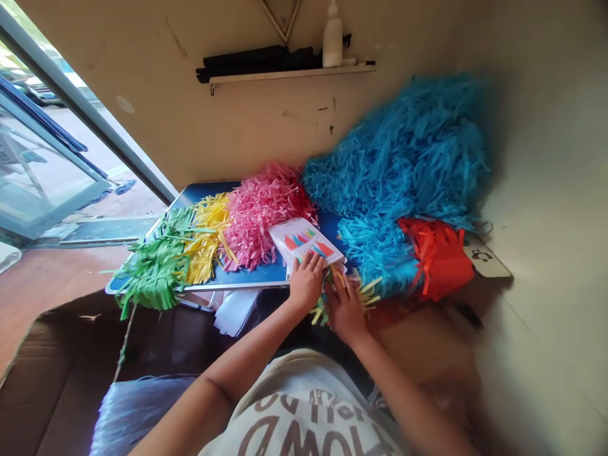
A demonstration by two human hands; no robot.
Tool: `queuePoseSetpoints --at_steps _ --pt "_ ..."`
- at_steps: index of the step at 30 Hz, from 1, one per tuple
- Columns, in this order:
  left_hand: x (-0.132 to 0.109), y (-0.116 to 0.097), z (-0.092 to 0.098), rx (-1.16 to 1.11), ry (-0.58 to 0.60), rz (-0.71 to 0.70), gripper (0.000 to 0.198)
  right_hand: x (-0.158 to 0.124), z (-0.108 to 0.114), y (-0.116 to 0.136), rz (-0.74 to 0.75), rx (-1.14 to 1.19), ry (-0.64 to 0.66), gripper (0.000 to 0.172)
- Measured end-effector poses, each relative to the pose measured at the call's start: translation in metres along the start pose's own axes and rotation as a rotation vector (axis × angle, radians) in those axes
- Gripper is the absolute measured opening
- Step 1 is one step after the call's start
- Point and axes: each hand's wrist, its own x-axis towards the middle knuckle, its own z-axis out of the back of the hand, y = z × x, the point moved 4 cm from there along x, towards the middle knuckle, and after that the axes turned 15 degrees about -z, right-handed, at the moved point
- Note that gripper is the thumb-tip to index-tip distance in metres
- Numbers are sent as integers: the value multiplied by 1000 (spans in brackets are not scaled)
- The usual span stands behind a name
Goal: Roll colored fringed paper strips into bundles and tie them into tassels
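My left hand [306,282] rests with its fingers bent on the near edge of a white card [304,240] printed with coloured shapes, lying on the blue table [251,276]. My right hand [344,307] lies beside it, fingers stretched flat over a small bundle of yellow fringed paper [368,292] at the table's near edge. Piles of fringed paper surround the card: pink [259,212], yellow [206,237], green [154,266], a big blue heap [403,164] and an orange-red one [437,253].
White sheets [235,310] stick out under the table's near edge. A cardboard box [57,373] stands at the lower left. A wall shelf [289,71] holds a dark folded thing and a white bottle [332,38]. A glass door [42,177] opens at left.
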Motion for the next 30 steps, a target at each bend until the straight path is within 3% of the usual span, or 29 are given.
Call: queuePoseSetpoints --at_steps 6,12,17,20,22,24,30 --pt "0 -8 14 -22 36 -54 43 42 -6 7 -174 48 78 41" --pt "-4 -9 18 -2 57 -75 44 59 -19 8 -128 165 127 34" --pt "-6 -13 22 -17 92 -77 45 42 0 -2 -64 176 120 37" --pt "-5 -17 22 -32 106 -71 45 20 8 -6 -103 93 62 62" --pt "-4 -20 21 -42 114 -75 44 9 4 -10 -193 4 52 72" --pt "-3 -22 19 -48 120 -78 44 5 -3 -12 -248 -51 70 67" --pt "-2 -23 19 -41 100 -63 44 13 -10 -21 -242 16 13 75"
